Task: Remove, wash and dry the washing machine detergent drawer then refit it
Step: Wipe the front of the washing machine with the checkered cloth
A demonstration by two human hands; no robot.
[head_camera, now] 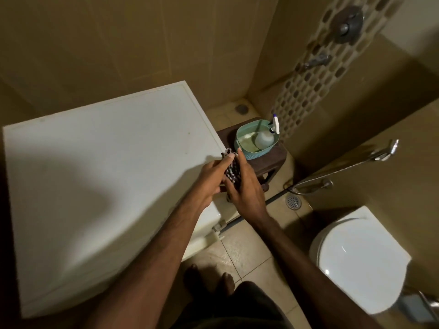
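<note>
Head view: left hand (pixel 209 176) and right hand (pixel 244 186) both grasp a patterned cloth (pixel 231 170) sandwiched between them, over the washing machine (pixel 107 162) edge. Drawer not identifiable. Teal basin (pixel 251 153) with spray bottle (pixel 264 137) at 1 o'clock, on a brown stool (pixel 273 160).

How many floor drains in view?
2. One floor drain sits in the far corner beyond the washing machine. The other drain is on the floor between the brown stool and the toilet. More could be hidden behind the machine.
</note>
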